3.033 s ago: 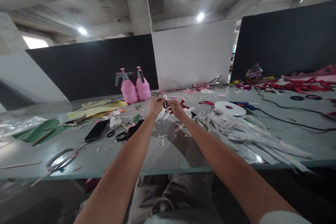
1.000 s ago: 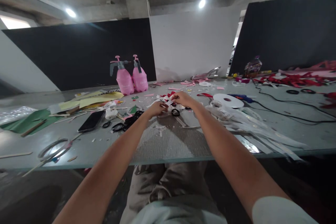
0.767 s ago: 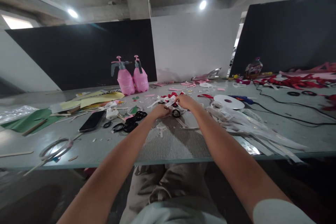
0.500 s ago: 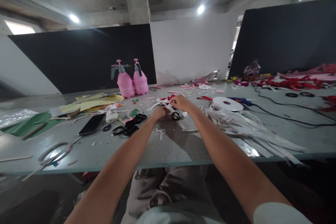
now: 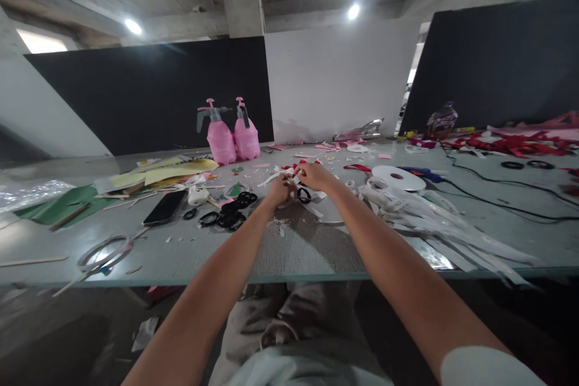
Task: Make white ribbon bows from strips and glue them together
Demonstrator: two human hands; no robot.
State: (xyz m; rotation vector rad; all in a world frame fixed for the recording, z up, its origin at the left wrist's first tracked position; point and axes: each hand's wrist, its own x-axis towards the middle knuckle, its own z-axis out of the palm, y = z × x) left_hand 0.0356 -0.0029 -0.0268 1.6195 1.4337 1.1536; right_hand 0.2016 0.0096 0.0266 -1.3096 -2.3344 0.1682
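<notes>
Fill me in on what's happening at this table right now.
A person seated at a cluttered grey table has both hands together over a small piece of white ribbon. The left hand and right hand pinch it between them, just above a black ring on the tabletop. More black rings, a phone and loose white strips lie around.

pink spray bottles (image 5: 234, 139); black rings (image 5: 230, 218); white ribbon (image 5: 294, 180)
</notes>
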